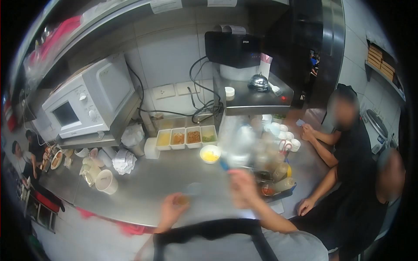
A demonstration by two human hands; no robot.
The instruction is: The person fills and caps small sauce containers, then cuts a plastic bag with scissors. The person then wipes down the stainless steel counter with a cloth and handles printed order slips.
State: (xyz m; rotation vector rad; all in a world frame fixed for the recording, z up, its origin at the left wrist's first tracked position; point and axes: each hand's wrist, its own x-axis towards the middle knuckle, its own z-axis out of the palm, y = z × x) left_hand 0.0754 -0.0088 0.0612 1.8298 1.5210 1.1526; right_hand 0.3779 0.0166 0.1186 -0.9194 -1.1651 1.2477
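Note:
My right hand (242, 186) is raised over the steel counter (152, 182) and blurred by motion. It grips a clear plastic bottle (238, 141) with a blue part at its lower end, held tilted above the counter. My left hand (173, 208) rests low near the counter's front edge. Its fingers curl round a small cup (183, 200) with something orange-brown in it. A yellow-filled white bowl (210, 154) stands just beyond the two hands.
Four white tubs of toppings (186, 137) line the back wall beside a microwave (87, 102). A white cup (106, 181) stands at the left, a tray of sauce bottles (278, 178) at the right. Two people in black (348, 143) lean on the counter's right end.

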